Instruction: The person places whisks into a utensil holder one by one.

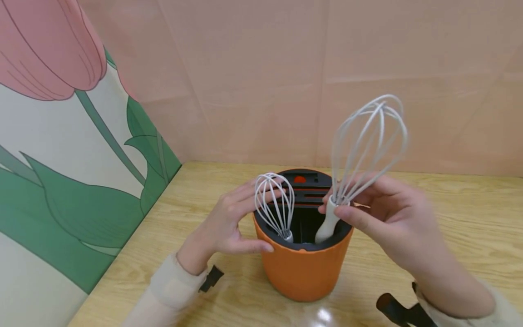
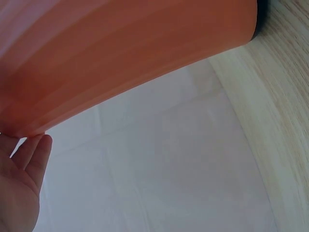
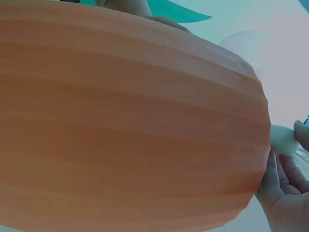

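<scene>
An orange utensil holder (image 1: 304, 274) with a black rim and slotted insert stands upright on the table. My right hand (image 1: 402, 222) pinches the large whisk (image 1: 327, 225) near the top of its pale handle, wires upward. The handle's lower end dips inside the rim on the right, its tip hidden. A smaller whisk (image 1: 282, 213) leans in the left of the opening, wires up. My left hand (image 1: 229, 222) rests against the holder's left side, thumb and fingers extended along it. In the left wrist view its fingers (image 2: 38, 159) touch the orange wall.
The wood-grain table (image 1: 457, 222) runs back to a pinkish cloth backdrop (image 1: 261, 91). A panel with a printed tulip (image 1: 53, 50) borders the left side. Black straps (image 1: 402, 311) sit at the wrists.
</scene>
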Action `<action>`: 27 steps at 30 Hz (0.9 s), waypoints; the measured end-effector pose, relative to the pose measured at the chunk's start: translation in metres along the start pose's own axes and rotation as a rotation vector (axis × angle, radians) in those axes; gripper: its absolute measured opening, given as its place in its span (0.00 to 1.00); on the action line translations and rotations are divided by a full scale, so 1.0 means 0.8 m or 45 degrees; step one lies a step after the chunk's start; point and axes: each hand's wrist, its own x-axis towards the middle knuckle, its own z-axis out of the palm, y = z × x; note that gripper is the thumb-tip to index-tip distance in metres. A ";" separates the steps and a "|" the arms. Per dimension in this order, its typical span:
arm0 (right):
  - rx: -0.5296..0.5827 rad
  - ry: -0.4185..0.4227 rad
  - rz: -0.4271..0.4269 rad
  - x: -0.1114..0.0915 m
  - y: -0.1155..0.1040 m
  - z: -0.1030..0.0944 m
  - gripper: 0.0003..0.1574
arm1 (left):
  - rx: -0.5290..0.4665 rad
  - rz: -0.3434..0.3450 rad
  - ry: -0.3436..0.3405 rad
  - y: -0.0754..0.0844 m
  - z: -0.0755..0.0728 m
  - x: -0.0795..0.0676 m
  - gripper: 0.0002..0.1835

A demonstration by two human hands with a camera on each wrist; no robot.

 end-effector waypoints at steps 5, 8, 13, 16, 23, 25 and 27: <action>-0.002 -0.090 -0.013 -0.003 0.005 0.003 0.19 | 0.000 -0.005 0.002 0.000 0.000 0.000 0.43; -0.021 -0.129 0.000 -0.005 0.006 0.004 0.21 | 0.000 -0.005 0.001 0.000 0.000 0.000 0.43; -0.139 -0.137 0.080 -0.008 0.005 0.006 0.25 | -0.001 -0.008 0.003 0.000 0.000 -0.001 0.43; -0.191 -0.139 0.099 -0.009 0.005 0.007 0.25 | -0.007 -0.009 0.002 0.000 0.000 -0.002 0.43; -0.269 -0.151 0.103 -0.009 0.004 0.008 0.27 | -0.008 -0.011 0.001 0.000 -0.001 -0.002 0.43; -0.277 -0.154 0.103 -0.008 0.003 0.009 0.28 | -0.001 -0.011 0.001 0.001 -0.001 -0.002 0.43; -0.271 -0.155 0.102 -0.007 0.003 0.009 0.30 | 0.001 -0.012 -0.002 0.001 -0.001 -0.001 0.44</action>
